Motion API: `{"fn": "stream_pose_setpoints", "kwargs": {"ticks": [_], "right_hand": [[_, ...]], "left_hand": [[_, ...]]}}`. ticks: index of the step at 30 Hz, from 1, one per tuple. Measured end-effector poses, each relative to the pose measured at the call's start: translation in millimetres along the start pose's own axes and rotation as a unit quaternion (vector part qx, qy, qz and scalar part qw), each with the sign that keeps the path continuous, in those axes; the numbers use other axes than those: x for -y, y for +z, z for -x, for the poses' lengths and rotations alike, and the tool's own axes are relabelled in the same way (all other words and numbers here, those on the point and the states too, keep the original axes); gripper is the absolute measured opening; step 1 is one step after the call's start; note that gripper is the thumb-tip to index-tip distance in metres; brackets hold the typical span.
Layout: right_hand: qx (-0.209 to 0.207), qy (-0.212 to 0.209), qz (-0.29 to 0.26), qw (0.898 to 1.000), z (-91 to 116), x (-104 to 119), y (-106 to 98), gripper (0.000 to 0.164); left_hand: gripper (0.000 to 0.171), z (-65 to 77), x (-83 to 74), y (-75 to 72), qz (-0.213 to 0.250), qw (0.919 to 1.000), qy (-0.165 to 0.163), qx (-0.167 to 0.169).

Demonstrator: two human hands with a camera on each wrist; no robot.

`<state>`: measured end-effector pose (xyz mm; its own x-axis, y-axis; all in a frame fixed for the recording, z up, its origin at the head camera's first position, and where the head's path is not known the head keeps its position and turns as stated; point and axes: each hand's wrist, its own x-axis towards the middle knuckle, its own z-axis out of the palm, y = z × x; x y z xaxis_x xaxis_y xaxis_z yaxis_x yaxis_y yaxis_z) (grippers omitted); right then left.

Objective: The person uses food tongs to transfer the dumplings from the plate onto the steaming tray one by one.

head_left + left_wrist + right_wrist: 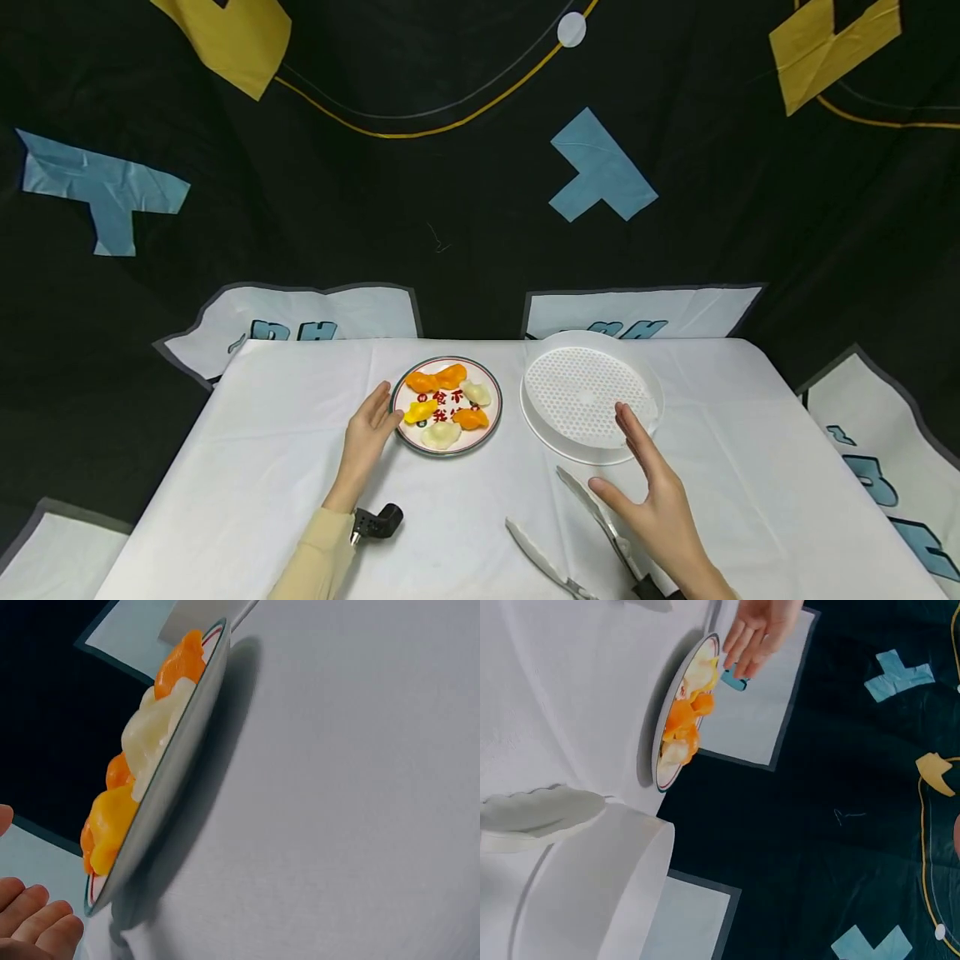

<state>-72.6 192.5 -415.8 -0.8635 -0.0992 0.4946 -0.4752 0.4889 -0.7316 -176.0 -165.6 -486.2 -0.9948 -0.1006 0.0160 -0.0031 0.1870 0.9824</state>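
Observation:
A round plate (448,410) with a dark rim and red characters holds several orange, yellow and pale dumpling-shaped pieces (442,435). My left hand (369,437) is at the plate's left rim, fingers extended and thumb near the edge; contact is unclear. To the plate's right stands a white round perforated tray (588,392) with a raised wall. My right hand (660,508) hovers in front of it, fingers straight, thumb spread, nothing held. Below that hand lie metal tongs (588,500), their two arms spread apart; one scalloped tip (544,814) shows large in the right wrist view.
A white cloth covers the table (255,433). Behind it hangs a black curtain (420,225) with blue and yellow patches. A black wrist camera (378,522) sits on my left wrist.

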Motion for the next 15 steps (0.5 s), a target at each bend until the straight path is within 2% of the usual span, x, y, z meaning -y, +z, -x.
{"fn": "stream_pose_setpoints", "kwargs": {"ticks": [3, 10, 15], "right_hand": [[-0.002, 0.006, -0.02, 1.0, 6, 2, -5, 0.096], [-0.007, 0.072, -0.051, 0.996, 24, 9, -19, 0.093], [-0.022, 0.082, -0.107, 0.991, 39, 11, -27, 0.091]], "left_hand": [[0.06, -2.1, 2.8, -1.1, 0.012, 0.9999, -0.004, 0.005], [0.062, -8.3, 6.5, -0.6, 0.039, 0.9987, -0.015, 0.029], [0.063, -13.2, 10.6, 0.6, 0.073, 0.9957, -0.028, 0.05]]}}
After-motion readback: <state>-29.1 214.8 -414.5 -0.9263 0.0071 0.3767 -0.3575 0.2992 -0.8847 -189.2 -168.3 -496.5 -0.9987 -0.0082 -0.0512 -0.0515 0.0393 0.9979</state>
